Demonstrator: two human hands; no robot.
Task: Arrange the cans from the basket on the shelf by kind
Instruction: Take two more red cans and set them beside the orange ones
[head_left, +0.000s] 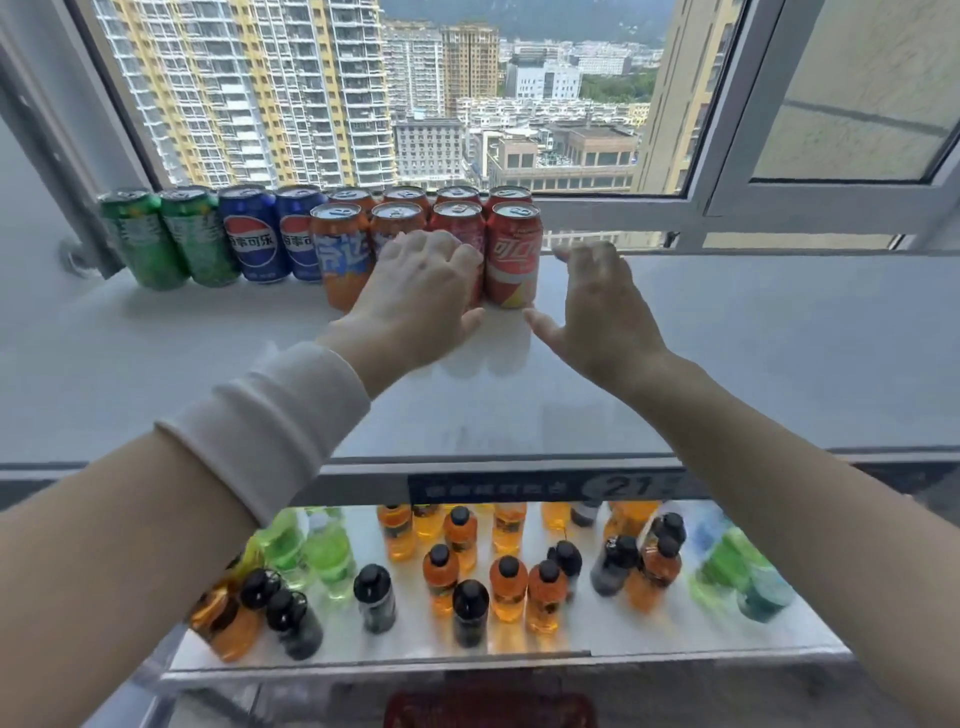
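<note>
The left hand (415, 291) is laid against the front row of cans, its fingers bent over an orange aluminium drinks can (395, 223) and a red cola can (457, 221); whether either is actually clasped cannot be told. The right hand (597, 306) is held wide and empty just beside the end red can with white lettering (513, 254). The cans are stood on the glossy white shelf top (727, 338), sorted from left to right: two green cans (140, 236), two blue cola cans (254, 234), then orange and red ones in two touching rows. As these are packed so tightly, too firm a push would probably be passed on to the back row (408, 193), which stands right at the white window frame (613, 208); the window looks to be open there, so a can could be tipped outward. On so slick a surface the end red can could also be slid or toppled sideways. Small orange, green and dark plastic bottles (467, 571) are ranged on the lower shelf, where a can dropped over the front edge could knock several down.
</note>
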